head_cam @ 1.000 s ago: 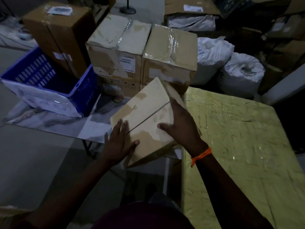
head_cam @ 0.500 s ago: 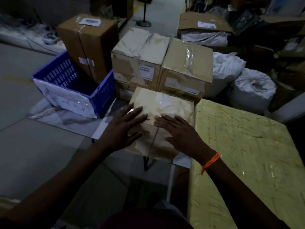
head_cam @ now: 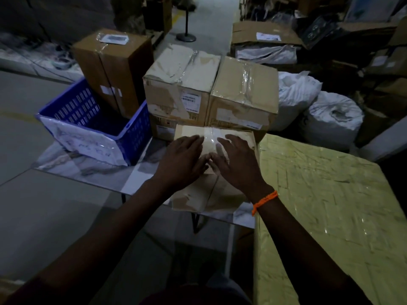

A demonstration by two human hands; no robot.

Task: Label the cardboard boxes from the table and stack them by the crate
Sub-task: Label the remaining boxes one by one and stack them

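A flat cardboard box (head_cam: 198, 195) lies on the marble table (head_cam: 92, 170) in front of me. A clear plastic label sleeve (head_cam: 211, 137) sits on the box's top. My left hand (head_cam: 182, 161) and my right hand (head_cam: 236, 166) both press flat on the box top with straight fingers, thumbs nearly touching over the sleeve. Behind the box stand two taped cardboard boxes (head_cam: 180, 84) (head_cam: 244, 91) side by side on lower boxes. A blue plastic crate (head_cam: 92, 119) with a white paper sign stands at the left.
A tall brown box (head_cam: 112, 69) stands behind the crate. A table with a yellow-green cover (head_cam: 330, 205) fills the right side. White sacks (head_cam: 330, 119) and more cartons (head_cam: 264, 38) crowd the floor at the back right. Grey floor lies to the left.
The box went from tilted in both hands to lying flat on the marble table. Both hands moved together on its top and now press over the clear sleeve.
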